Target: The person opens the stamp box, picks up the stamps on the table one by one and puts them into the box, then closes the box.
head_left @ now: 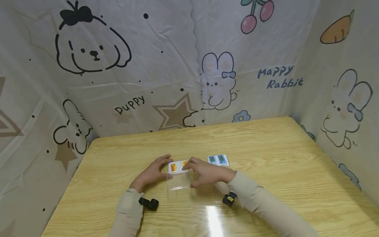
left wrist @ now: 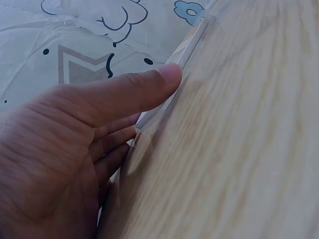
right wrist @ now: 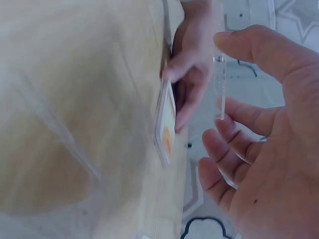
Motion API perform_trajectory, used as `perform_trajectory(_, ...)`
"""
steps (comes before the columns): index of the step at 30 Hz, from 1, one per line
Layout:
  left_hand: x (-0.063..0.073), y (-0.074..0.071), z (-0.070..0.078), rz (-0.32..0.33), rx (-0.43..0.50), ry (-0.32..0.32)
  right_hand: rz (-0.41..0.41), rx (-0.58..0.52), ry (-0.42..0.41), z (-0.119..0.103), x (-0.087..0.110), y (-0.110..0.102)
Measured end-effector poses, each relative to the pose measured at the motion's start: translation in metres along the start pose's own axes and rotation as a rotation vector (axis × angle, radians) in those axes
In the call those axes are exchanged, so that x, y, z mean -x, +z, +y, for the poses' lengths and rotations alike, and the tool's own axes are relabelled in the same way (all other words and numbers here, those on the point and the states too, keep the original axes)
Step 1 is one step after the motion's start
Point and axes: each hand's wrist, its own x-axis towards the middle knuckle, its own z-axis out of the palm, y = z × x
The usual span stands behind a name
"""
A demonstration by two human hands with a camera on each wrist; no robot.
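A stack of white-edged cards with orange pictures lies on the table. My left hand grips its left end, the thumb on the near edge and the fingers behind the far side. In the right wrist view the card stack sits between that thumb and fingers. Close above, my right hand pinches a thin clear plastic piece, which looks like a box lid. The clear piece shows edge-on between thumb and fingertips in the right wrist view.
Cards with blue-green pictures lie behind my right hand. Faint clear plastic edges show near the tabletop; their full shape is hard to make out. The wooden table meets a printed cloth at the back.
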Motion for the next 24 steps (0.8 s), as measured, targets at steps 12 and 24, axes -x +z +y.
perform_trajectory(12, -0.002, 0.002, -0.005, -0.012, 0.012, 0.014, 0.05, -0.022, 0.126, 0.024, -0.026, -0.012)
perform_trajectory(24, -0.001, 0.0, -0.006, -0.008, -0.004, 0.011, 0.042, -0.007, 0.168, 0.034, -0.042, -0.004)
